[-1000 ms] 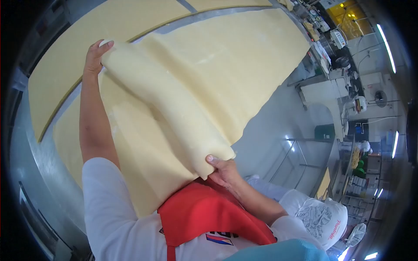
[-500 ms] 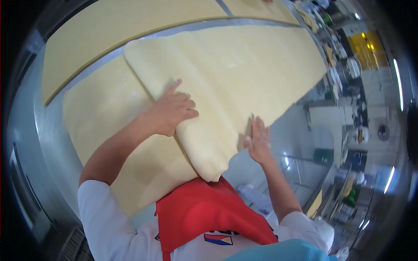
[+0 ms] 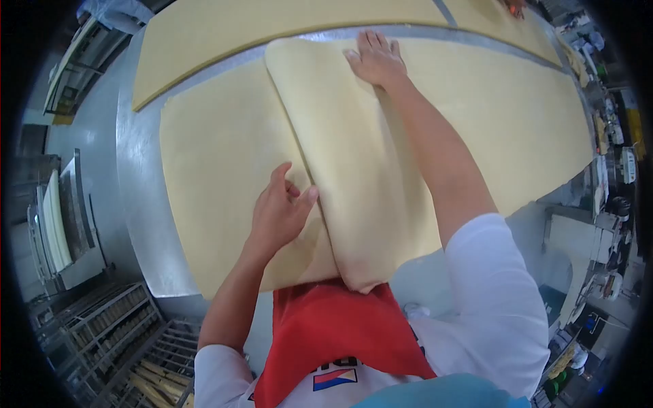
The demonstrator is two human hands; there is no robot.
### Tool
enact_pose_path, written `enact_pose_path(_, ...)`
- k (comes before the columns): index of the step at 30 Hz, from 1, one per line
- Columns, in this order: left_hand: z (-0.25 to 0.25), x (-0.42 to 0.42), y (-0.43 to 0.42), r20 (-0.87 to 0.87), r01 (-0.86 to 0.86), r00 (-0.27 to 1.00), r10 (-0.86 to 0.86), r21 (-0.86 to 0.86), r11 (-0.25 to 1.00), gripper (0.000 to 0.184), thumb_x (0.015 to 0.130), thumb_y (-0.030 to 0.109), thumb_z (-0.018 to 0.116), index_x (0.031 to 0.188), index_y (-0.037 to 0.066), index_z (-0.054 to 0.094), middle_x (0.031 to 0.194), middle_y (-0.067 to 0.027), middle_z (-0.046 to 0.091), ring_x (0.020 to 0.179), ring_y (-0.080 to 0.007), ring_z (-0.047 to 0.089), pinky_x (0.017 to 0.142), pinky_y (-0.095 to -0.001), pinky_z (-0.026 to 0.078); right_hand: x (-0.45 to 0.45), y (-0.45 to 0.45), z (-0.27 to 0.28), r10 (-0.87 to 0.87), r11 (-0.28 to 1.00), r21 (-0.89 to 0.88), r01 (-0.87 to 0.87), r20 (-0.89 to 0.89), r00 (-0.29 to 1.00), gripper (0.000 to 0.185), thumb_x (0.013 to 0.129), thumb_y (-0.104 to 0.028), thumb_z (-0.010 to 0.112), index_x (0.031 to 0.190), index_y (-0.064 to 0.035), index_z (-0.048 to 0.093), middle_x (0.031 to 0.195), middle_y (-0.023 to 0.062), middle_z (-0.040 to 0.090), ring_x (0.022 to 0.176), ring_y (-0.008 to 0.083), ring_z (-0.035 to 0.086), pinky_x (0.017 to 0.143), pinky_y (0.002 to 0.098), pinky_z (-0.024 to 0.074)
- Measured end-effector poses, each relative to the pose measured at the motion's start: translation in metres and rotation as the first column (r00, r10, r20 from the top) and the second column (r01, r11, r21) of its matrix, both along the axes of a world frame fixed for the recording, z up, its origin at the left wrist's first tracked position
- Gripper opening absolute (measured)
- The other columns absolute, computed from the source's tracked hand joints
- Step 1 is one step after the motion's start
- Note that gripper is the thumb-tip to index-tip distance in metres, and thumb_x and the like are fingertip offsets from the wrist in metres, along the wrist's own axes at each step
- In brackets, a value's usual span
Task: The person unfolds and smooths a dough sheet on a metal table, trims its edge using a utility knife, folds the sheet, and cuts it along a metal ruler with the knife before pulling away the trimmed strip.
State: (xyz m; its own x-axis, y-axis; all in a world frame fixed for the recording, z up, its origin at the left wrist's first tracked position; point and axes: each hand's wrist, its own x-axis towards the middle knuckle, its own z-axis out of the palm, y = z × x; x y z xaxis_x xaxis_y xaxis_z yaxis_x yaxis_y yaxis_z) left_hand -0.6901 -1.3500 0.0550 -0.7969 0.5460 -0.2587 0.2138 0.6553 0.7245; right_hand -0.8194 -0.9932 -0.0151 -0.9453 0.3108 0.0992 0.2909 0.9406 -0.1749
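Observation:
A broad pale sheet of dough [image 3: 224, 149] lies on the metal table, its folded part [image 3: 347, 156] forming a thick layer with an edge running from the top toward my red apron. My right hand [image 3: 378, 60] rests on the far end of the folded part, fingers spread and nothing gripped. Near the middle of the fold's left edge, my left hand [image 3: 282, 207] hovers close to the dough with its fingers apart and curved, holding nothing.
Thick dough slabs [image 3: 286, 19] lie across the table's far side. Bare metal table surface [image 3: 146, 204] shows at the left. Racks [image 3: 112, 323] stand at the lower left. A person in light clothing [image 3: 117, 12] is at the upper left.
Both hands first held the rolled dough, then let go. The fold now lies flatter. My right hand has moved to the far end; the view has shifted left.

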Motion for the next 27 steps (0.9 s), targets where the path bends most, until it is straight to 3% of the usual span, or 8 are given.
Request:
enact_pose_path(4,-0.011,0.001,0.051,-0.070,-0.097,0.992,0.102,0.076,0.992,0.081,0.089,0.041,0.073,0.144,-0.005,0.037,0.112,-0.0224,0.066,0.097,-0.0340,0.069,0.084,-0.0427,0.054,0.050,0.008,-0.009,0.263,0.964,0.041,-0.264,0.020,0.965,0.072,0.103,-0.057,0.032,0.160,-0.0135,0.024,0.167,0.0074,0.023,0.154,0.0286,0.019,0.123,0.0555,0.0146)
enact_pose_path(7,-0.014,0.015,0.076,-0.072,-0.139,0.985,0.159,0.230,0.963,0.085,0.085,0.043,0.074,0.142,-0.009,0.037,0.111,-0.0273,0.067,0.101,-0.0403,0.069,0.087,-0.0455,0.054,0.162,-0.012,0.055,0.134,0.988,-0.112,-0.109,0.253,0.958,0.069,0.105,-0.045,0.034,0.159,-0.0047,0.021,0.168,0.0122,0.017,0.156,0.0268,0.013,0.127,0.0502,0.0049)
enact_pose_path(9,0.004,0.013,0.091,-0.063,-0.168,0.979,0.193,0.276,0.946,0.086,0.084,0.041,0.075,0.141,-0.011,0.037,0.114,-0.0298,0.067,0.104,-0.0415,0.068,0.089,-0.0456,0.054,0.230,-0.015,0.010,0.094,0.989,0.106,-0.099,0.052,0.994,0.067,0.102,-0.054,0.039,0.159,-0.0187,0.030,0.166,0.0063,0.027,0.153,0.0307,0.022,0.122,0.0584,0.0173)
enact_pose_path(15,0.039,0.016,0.166,-0.258,0.107,0.956,-0.143,-0.147,0.983,0.066,0.086,0.037,0.072,0.123,-0.013,0.049,0.098,-0.0326,0.069,0.098,-0.0415,0.070,0.089,-0.0455,0.054,0.373,-0.099,0.021,-0.394,0.918,0.072,0.390,0.057,0.917,0.060,0.101,-0.043,0.044,0.156,-0.0196,0.039,0.163,0.0095,0.033,0.151,0.0390,0.025,0.120,0.0620,0.0155)
enact_pose_path(19,0.033,-0.010,0.152,-0.270,0.191,0.934,-0.233,-0.173,0.966,0.057,0.091,0.040,0.065,0.123,-0.007,0.056,0.096,-0.0259,0.072,0.089,-0.0410,0.069,0.084,-0.0456,0.055,0.443,-0.144,-0.043,-0.482,0.866,-0.325,0.379,-0.342,0.807,0.066,0.101,-0.037,0.045,0.156,-0.0014,0.032,0.164,0.0246,0.022,0.155,0.0390,0.013,0.123,0.0561,0.0089)
enact_pose_path(22,-0.011,-0.070,0.097,-0.448,0.316,0.860,-0.245,0.089,0.945,0.054,0.093,0.043,0.061,0.126,0.000,0.063,0.102,-0.0192,0.072,0.101,-0.0391,0.068,0.090,-0.0487,0.053,0.479,-0.205,-0.066,-0.745,0.437,-0.757,0.486,-0.003,0.667,0.064,0.102,-0.025,0.050,0.155,0.0047,0.030,0.159,0.0283,0.031,0.150,0.0370,0.026,0.122,0.0511,0.0206)
enact_pose_path(25,-0.041,-0.160,0.041,-0.722,0.130,0.664,-0.197,-0.148,0.980,0.057,0.089,0.050,0.065,0.123,0.003,0.066,0.124,-0.0183,0.065,0.118,-0.0370,0.060,0.096,-0.0488,0.050,0.477,-0.269,-0.063,-0.733,-0.218,-0.924,0.314,0.367,0.572,0.052,0.098,-0.017,0.057,0.145,0.0030,0.045,0.146,0.0199,0.049,0.134,0.0337,0.051,0.109,0.0481,0.0425)
enact_pose_path(27,-0.055,-0.214,0.017,-0.772,0.089,0.606,-0.191,-0.173,0.981,0.060,0.089,0.053,0.065,0.123,0.003,0.066,0.131,-0.0197,0.061,0.123,-0.0372,0.057,0.099,-0.0490,0.049,0.455,-0.313,-0.062,-0.652,-0.462,-0.871,0.167,0.461,0.601,0.058,0.096,-0.012,0.056,0.150,-0.0021,0.040,0.139,0.0133,0.055,0.125,0.0249,0.056,0.100,0.0444,0.0488)
